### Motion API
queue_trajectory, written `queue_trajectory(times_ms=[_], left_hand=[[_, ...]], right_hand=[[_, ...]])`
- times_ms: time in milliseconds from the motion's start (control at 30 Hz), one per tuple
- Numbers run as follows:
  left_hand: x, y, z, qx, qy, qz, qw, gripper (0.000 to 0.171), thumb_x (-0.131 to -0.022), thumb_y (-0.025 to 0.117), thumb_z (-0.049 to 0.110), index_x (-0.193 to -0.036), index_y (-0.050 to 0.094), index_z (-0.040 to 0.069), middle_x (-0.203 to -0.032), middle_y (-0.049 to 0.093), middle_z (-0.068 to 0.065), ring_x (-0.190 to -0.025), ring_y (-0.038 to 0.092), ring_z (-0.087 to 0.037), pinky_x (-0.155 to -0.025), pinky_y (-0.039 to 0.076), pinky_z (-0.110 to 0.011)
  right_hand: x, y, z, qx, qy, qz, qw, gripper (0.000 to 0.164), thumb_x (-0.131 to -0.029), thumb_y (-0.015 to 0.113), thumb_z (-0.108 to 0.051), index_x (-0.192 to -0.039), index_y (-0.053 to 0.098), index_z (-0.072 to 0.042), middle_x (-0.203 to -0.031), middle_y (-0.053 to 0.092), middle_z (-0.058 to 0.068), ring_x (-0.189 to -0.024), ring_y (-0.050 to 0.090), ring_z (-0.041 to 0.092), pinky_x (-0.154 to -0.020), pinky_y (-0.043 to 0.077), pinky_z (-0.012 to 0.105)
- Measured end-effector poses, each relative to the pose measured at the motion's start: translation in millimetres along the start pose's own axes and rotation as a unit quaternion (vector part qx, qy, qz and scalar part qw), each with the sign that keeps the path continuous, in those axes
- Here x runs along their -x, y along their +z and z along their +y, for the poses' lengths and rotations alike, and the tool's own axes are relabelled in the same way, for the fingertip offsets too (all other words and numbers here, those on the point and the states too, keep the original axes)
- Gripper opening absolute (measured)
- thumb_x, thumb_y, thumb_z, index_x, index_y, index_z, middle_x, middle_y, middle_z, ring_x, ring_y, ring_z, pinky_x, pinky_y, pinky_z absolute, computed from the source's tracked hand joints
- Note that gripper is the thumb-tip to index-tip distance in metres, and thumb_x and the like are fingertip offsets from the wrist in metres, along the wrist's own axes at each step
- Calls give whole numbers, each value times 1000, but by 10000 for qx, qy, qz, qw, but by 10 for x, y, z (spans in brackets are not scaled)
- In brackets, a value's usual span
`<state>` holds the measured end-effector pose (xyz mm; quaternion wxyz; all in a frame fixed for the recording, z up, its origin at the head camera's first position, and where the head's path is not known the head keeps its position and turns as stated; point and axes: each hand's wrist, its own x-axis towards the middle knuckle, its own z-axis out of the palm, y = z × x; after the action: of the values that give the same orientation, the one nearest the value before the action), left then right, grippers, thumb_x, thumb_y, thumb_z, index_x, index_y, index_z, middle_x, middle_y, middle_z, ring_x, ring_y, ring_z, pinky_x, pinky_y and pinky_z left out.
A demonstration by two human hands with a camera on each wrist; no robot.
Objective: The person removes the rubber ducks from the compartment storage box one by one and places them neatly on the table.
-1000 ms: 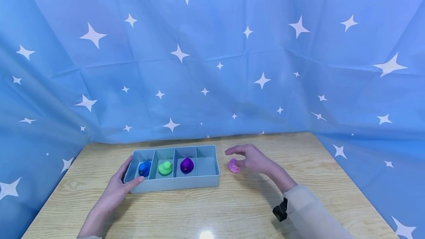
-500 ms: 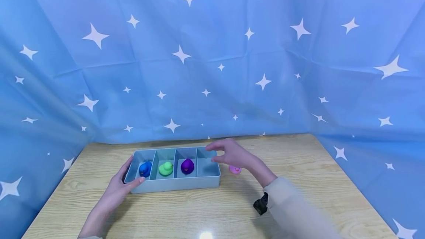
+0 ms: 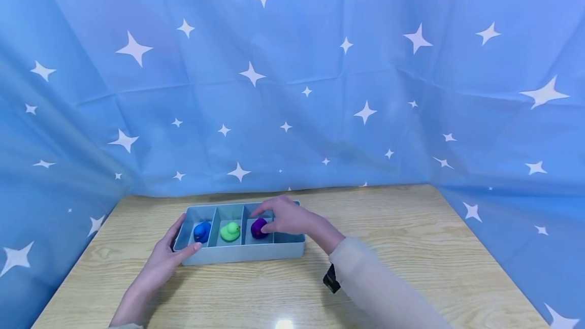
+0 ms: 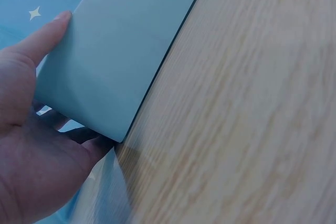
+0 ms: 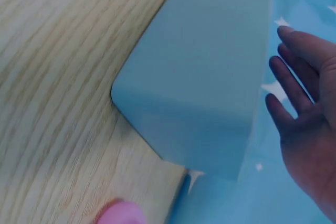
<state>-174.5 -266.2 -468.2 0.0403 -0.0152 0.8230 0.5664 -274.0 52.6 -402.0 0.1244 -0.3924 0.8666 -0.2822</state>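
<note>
The left hand [image 3: 160, 257] grips the left end of the box [image 3: 244, 254]. The right hand [image 3: 289, 217], fingers parted and holding nothing, hovers over the box's right half, where a purple duck [image 3: 258, 229] sits; a pink toy [image 5: 122, 214] lies beyond the box's right end

No text, label, brand, number or sign can be read in any of the three views.
</note>
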Motion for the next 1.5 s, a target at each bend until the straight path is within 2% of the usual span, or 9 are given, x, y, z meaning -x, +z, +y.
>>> queue_trajectory(times_ms=[167,300,467,633,800,1000,1167,1500], left_hand=[[-9,4,1,-86,26,16,10000,98,-98,73,29,-167,5,15,-169,5,-25,-153,5,-49,-119,13,-63],[-13,9,-11,-145,-1,-7,9999,98,-97,73,29,-167,5,15,-169,5,-24,-153,5,-48,-119,14,-62],[-17,0,-18,-178,-33,-19,9998,99,-97,73,27,-167,4,16,-169,5,-25,-152,5,-49,-119,14,-63],[-24,3,-20,-177,-63,-45,9998,99,-98,73,27,-167,3,17,-169,4,-25,-153,4,-49,-119,14,-63],[-17,0,-12,-169,-102,-30,9998,99,-98,73,29,-167,2,18,-169,4,-24,-153,4,-49,-119,14,-64],[-12,3,-6,-167,-78,-43,9998,99,-98,73,30,-167,3,18,-169,3,-24,-152,4,-50,-119,13,-65],[-22,2,-7,-149,-4,-10,9999,98,-98,72,29,-167,4,17,-169,4,-24,-152,5,-49,-119,14,-63],[-14,6,-12,-192,-56,-13,9998,98,-98,72,30,-167,3,18,-169,4,-24,-152,5,-50,-119,14,-64]], right_hand=[[-103,61,22,103,-114,-144,9998,43,-92,76,-4,-134,69,-12,-134,67,-2,-129,57,18,-106,46,33],[-151,86,86,119,-31,-156,9998,45,-90,77,-2,-134,69,-13,-131,68,-5,-124,59,15,-105,46,32],[-186,105,137,164,-70,-171,9997,45,-88,77,0,-131,71,-14,-128,70,-1,-123,60,17,-105,46,34],[-180,130,155,265,-94,-184,9994,42,-89,79,-3,-129,72,-12,-126,71,2,-122,61,17,-104,47,33],[-183,171,154,379,-164,-272,9988,40,-91,77,-5,-131,70,-7,-128,69,4,-118,61,18,-100,48,28],[-177,188,130,499,-85,-323,9982,40,-91,74,0,-129,71,-9,-127,69,3,-118,60,18,-97,48,25],[-185,177,103,621,-110,-335,9974,38,-90,73,4,-126,74,-9,-124,71,2,-118,60,16,-100,47,27],[-231,216,88,985,-20,-239,9948,30,-91,73,2,-118,79,-11,-114,74,-1,-110,62,14,-97,47,25]])
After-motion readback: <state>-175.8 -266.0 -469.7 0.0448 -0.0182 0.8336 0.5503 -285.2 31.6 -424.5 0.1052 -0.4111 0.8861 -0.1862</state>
